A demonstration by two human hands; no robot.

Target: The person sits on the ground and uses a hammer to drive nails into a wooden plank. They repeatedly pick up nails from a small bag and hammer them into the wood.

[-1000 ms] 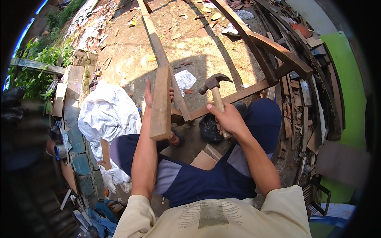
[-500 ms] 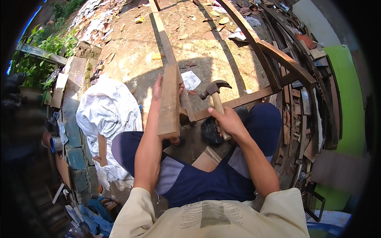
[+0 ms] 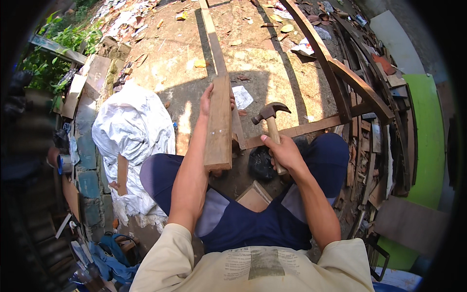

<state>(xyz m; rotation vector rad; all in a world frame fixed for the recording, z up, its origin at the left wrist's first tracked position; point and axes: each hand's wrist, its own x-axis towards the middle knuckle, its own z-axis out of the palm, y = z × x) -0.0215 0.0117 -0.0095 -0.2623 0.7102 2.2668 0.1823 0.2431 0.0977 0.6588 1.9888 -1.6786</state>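
Note:
My left hand (image 3: 207, 100) is closed around a thick wooden block (image 3: 218, 129), thumb on its left edge and fingertips showing at its right. The block stands lengthwise in front of me, over a wooden frame (image 3: 301, 128) that lies on the ground. In my right hand (image 3: 286, 152) is a claw hammer (image 3: 272, 127), gripped by its wooden handle. Its dark metal head is raised to the right of the block and apart from it, claw pointing right. Below the hammer, a black plastic bag (image 3: 261, 163) rests between my knees.
A white sack (image 3: 134, 126) lies to the left beside a low block wall (image 3: 88, 182). Scrap wood (image 3: 357, 141) is piled along the right, near a green panel (image 3: 419, 141). A flat tan board (image 3: 254, 198) lies between my legs, and dry leaves (image 3: 287, 28) litter the ground ahead.
The view has shifted slightly, moving most things a little to the right in the picture. Both hands keep hold of the block and the hammer, and the hammer head has turned slightly.

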